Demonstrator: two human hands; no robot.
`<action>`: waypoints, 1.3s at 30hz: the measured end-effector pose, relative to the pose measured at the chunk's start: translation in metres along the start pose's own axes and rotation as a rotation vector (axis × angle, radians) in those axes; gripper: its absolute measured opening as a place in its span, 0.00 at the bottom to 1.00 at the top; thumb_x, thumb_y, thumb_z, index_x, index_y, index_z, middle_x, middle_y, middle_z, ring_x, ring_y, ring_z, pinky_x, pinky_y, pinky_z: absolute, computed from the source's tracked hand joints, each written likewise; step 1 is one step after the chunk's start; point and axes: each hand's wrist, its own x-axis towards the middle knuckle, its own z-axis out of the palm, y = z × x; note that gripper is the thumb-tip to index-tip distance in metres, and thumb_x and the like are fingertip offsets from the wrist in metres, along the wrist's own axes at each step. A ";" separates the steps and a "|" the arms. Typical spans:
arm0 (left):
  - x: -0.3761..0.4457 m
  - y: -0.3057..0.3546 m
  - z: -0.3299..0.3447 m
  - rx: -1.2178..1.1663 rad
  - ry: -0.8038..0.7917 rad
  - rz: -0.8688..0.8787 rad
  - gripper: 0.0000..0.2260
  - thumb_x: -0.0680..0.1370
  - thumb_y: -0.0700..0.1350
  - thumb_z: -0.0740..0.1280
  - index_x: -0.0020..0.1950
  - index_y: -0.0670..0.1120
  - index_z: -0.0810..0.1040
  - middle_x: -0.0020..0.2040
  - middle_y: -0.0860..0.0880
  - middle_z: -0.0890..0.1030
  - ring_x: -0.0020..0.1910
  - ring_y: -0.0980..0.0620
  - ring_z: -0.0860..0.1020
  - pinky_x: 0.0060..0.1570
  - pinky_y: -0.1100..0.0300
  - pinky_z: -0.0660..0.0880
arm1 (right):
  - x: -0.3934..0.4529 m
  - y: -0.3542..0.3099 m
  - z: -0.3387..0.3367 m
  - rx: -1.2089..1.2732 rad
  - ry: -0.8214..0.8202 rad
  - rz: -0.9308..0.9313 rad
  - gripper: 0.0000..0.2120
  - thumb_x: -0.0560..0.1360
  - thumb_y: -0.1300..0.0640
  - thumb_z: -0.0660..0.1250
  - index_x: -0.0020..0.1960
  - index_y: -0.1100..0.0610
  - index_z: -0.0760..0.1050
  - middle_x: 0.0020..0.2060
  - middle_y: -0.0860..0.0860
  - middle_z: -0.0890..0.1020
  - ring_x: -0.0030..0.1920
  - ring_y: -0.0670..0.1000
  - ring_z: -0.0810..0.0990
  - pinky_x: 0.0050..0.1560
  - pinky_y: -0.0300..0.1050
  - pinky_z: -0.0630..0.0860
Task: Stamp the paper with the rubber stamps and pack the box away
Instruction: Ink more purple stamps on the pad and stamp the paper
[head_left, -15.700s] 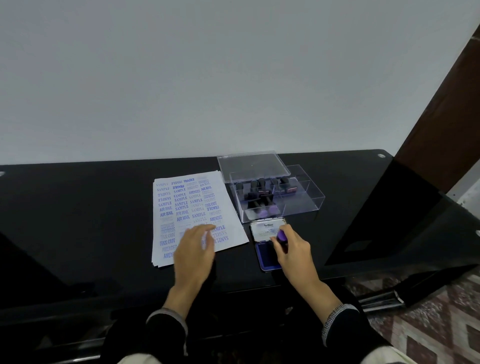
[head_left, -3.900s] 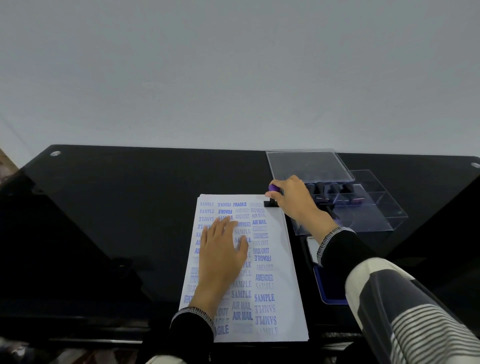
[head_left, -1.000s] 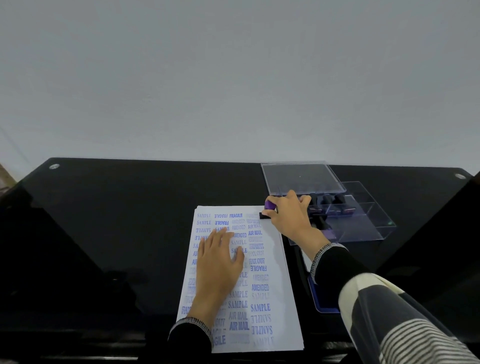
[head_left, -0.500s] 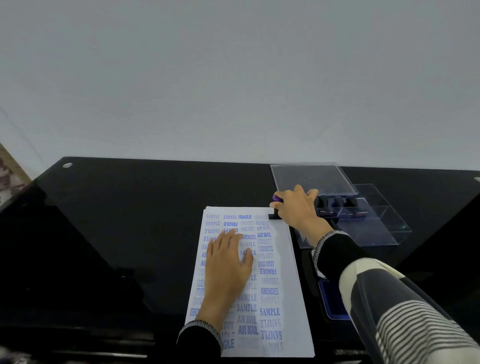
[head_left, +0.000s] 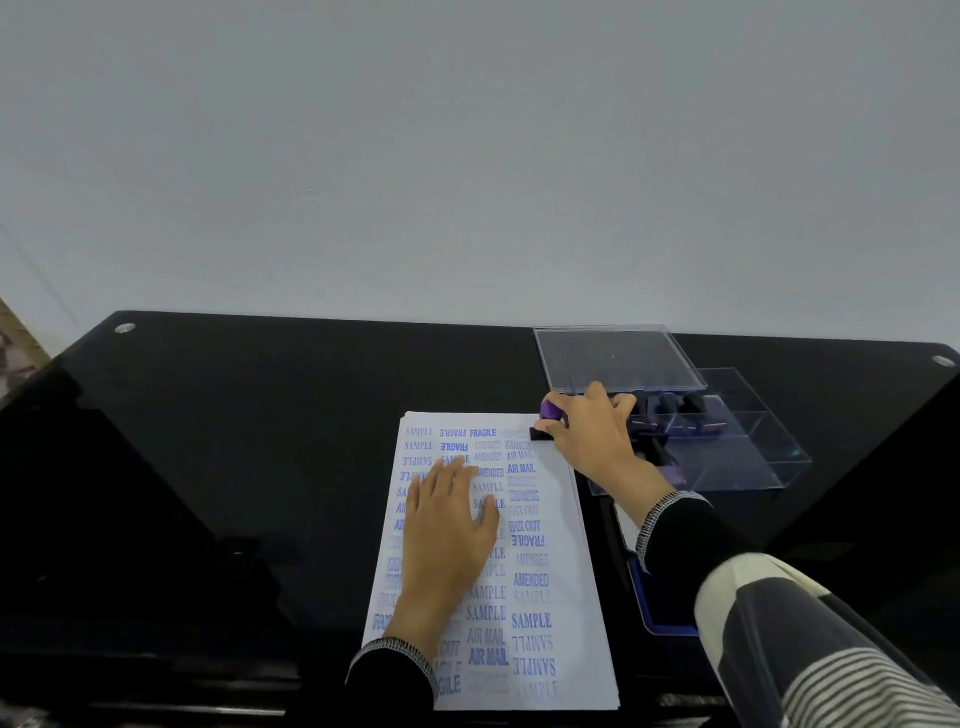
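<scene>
Glossy black glass tabletop (head_left: 218, 467) runs across the frame, grey wall behind; white sheet of paper (head_left: 566, 587) covered in blue stamped words lies at centre, long edge toward 12 o'clock; left hand (head_left: 449, 535) rests flat on it, fingers straight and spread, pinning the sheet.

At the sheet's 1 o'clock corner the right hand (head_left: 592, 436) pinches a small rubber stamp with purple handle and black base (head_left: 545, 423), fingers curled round the handle, base down on the paper edge; judged mid-press.

Stamp reads as light, rigid and small; best taken by the handle between thumb and fingers, pressed square so the print does not smear; inked face would mark skin. Paper is thin and limp and likely slides on glass, so needs the flat hand.

At 3 o'clock of the paper: blue ink pad (head_left: 660, 613), partly under the right sleeve; at 2 o'clock the clear plastic compartment box (head_left: 753, 462) holding more dark stamps, its clear lid (head_left: 613, 358) lying just beyond; box likely brittle, light, slippery.
</scene>
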 end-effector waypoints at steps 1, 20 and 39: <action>0.000 0.000 0.000 -0.004 0.000 0.000 0.22 0.81 0.56 0.58 0.73 0.51 0.66 0.75 0.54 0.63 0.76 0.55 0.55 0.75 0.58 0.44 | 0.001 0.000 0.001 0.005 -0.002 -0.001 0.11 0.80 0.48 0.59 0.59 0.50 0.73 0.42 0.47 0.70 0.56 0.52 0.66 0.54 0.52 0.57; 0.000 0.000 0.000 -0.020 -0.004 -0.011 0.22 0.81 0.56 0.57 0.74 0.51 0.65 0.76 0.54 0.62 0.77 0.55 0.54 0.75 0.58 0.44 | 0.011 0.002 0.005 0.021 -0.015 0.010 0.10 0.79 0.50 0.60 0.58 0.49 0.74 0.51 0.51 0.77 0.57 0.52 0.67 0.55 0.53 0.57; 0.000 0.001 -0.001 -0.021 -0.012 -0.023 0.22 0.81 0.57 0.57 0.74 0.52 0.64 0.76 0.55 0.62 0.77 0.55 0.54 0.74 0.59 0.43 | 0.020 0.000 0.003 -0.044 -0.036 -0.006 0.10 0.80 0.51 0.58 0.59 0.50 0.73 0.49 0.49 0.78 0.58 0.54 0.67 0.54 0.54 0.58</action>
